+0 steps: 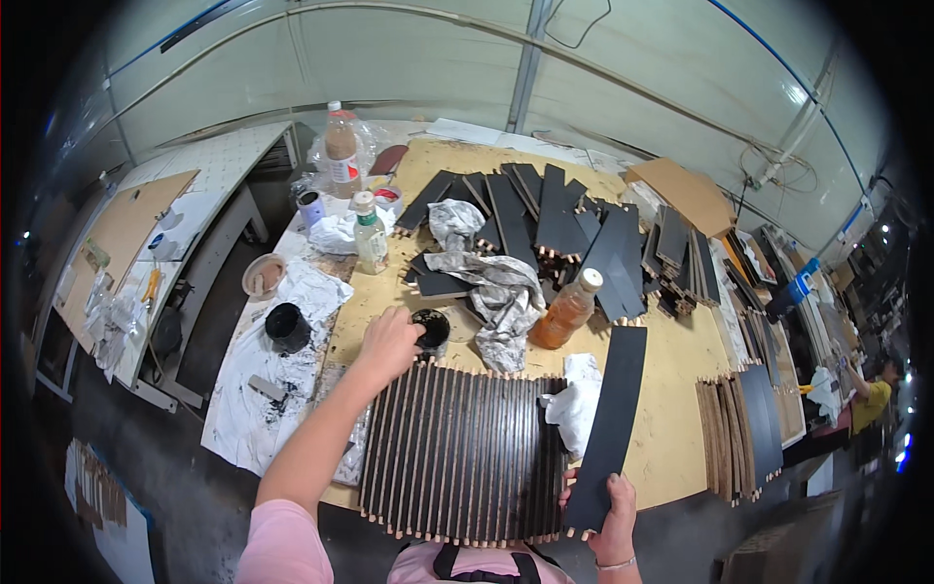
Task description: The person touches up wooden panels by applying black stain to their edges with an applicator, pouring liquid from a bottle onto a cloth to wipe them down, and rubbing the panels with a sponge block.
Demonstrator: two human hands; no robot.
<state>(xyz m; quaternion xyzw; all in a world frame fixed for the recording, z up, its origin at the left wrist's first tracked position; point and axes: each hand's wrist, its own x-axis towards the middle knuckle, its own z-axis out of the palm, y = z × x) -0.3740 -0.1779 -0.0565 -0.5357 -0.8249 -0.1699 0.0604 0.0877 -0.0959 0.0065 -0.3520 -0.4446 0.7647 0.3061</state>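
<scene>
My left hand (pixel 392 343) is at a small cup of black liquid (pixel 429 336), its fingers curled together at the rim. What they pinch, if anything, is hidden. In my right hand (pixel 615 516) is the near end of a long black wooden slat (pixel 608 423), thumb on its face, with small pale dowel pegs at its ends. Between my hands lies a row of several black slats (pixel 457 453) on edge, side by side, with pegs along both ends. A white cloth (pixel 576 407) lies partly on that row, beside the held slat.
Stained rags (pixel 506 302) and an orange-liquid bottle (pixel 568 310) stand among a heap of black slats (pixel 559 214). A glass bottle (pixel 370 234) and black pot (pixel 288 328) are at left. More slats (pixel 735 433) stack at right. A person (pixel 869 404) in yellow works far right.
</scene>
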